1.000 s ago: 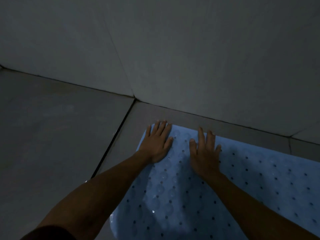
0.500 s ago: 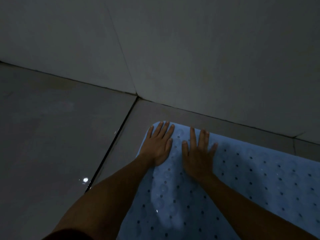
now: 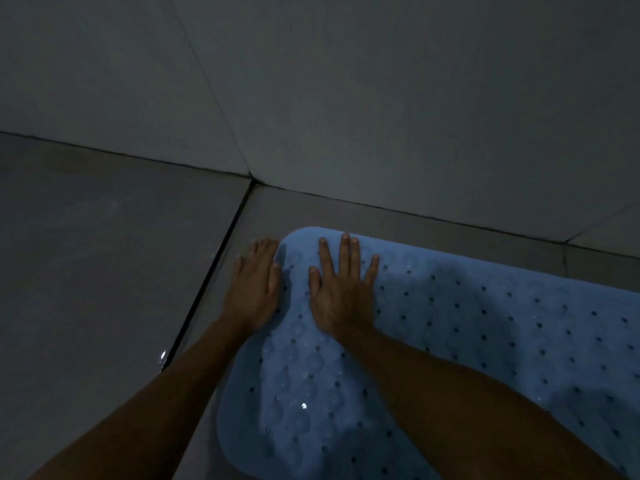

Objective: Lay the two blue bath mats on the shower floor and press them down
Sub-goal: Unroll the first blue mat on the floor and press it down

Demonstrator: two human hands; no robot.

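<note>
Dim tiled shower floor (image 3: 104,271): our right hand (image 3: 341,292) flat on blue mat (image 3: 485,341), left hand (image 3: 252,289) at its edge, fingers straight

Blue mat (image 3: 485,341) cut off at right and bottom edges; second mat unseen. Left hand (image 3: 254,289) hides the mat's left edge.

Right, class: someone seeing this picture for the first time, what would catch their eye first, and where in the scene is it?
The pale blue bath mat stands out most, dotted with small holes and lying on the dim grey floor at lower right, its rounded corner near the wall. Next come the two hands: the right hand is spread flat on the mat's corner, while the left hand lies flat at the mat's left edge, its fingers reaching onto the tile.
</note>
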